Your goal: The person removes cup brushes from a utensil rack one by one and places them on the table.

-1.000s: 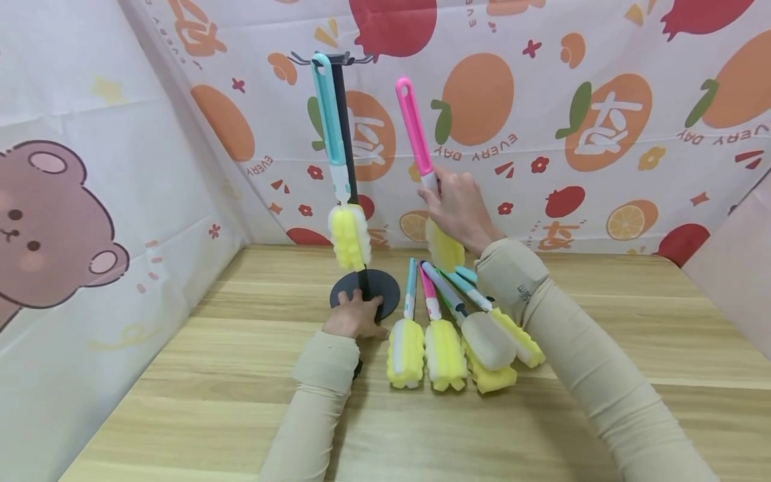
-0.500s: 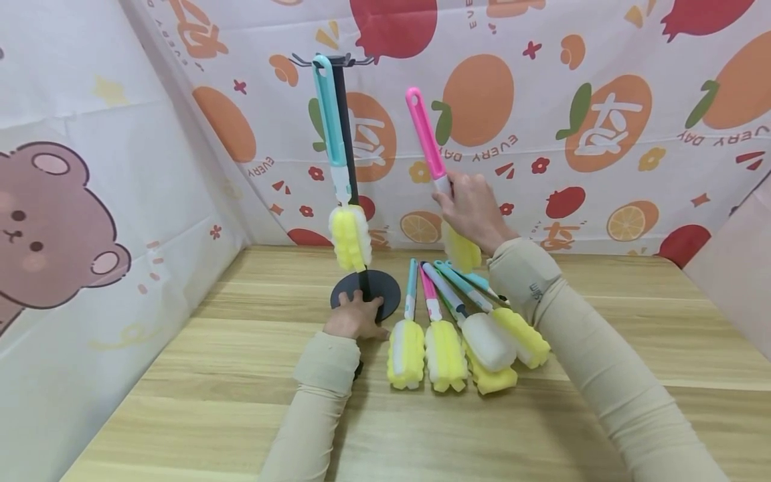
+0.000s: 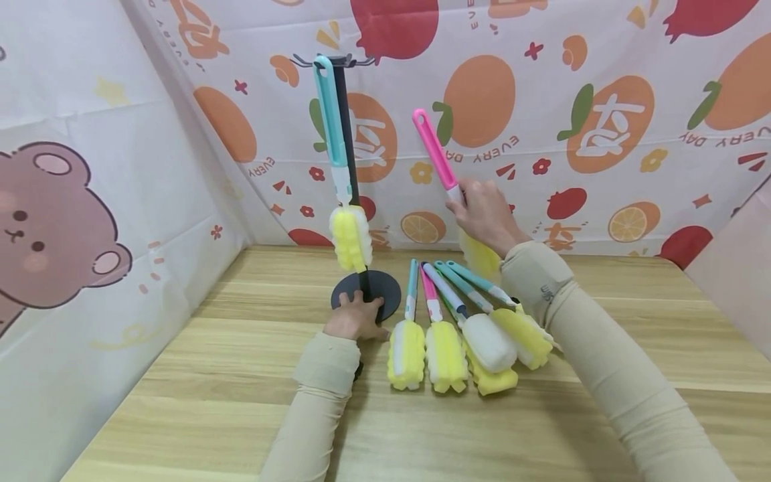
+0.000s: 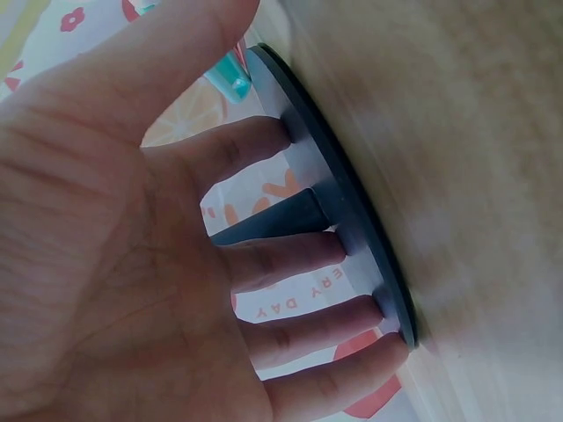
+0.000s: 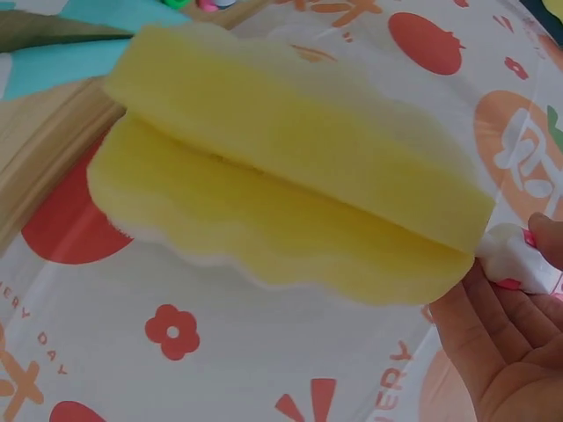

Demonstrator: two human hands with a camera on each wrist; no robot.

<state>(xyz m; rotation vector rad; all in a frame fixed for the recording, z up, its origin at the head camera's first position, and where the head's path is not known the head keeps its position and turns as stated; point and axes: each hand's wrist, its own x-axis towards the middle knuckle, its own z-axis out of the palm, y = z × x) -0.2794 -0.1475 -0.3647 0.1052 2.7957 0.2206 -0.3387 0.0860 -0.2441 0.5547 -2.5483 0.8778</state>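
Observation:
My right hand (image 3: 486, 213) grips a pink-handled sponge brush (image 3: 436, 148) by its white neck, the handle pointing up and left. Its yellow sponge head (image 5: 290, 176) fills much of the right wrist view. The left hand (image 3: 357, 316) presses spread fingertips on the round black base of a hook stand (image 3: 388, 289); in the left wrist view the fingers (image 4: 290, 259) stand straight on the base. From a hook at the stand's top hangs a teal-handled sponge brush (image 3: 331, 120), its yellow and white head downward.
Several more brushes lie fanned out on the wooden table (image 3: 229, 375), among them a teal one (image 3: 406, 351), a pink one (image 3: 446, 355) and one with a white head (image 3: 489, 343). A fruit-print cloth (image 3: 602, 167) hangs behind, and a bear-print cloth (image 3: 54, 221) stands at the left.
My right hand has moved right and down with the pink brush, away from the stand, uncovering more of the lying brushes. The left hand stays on the base.

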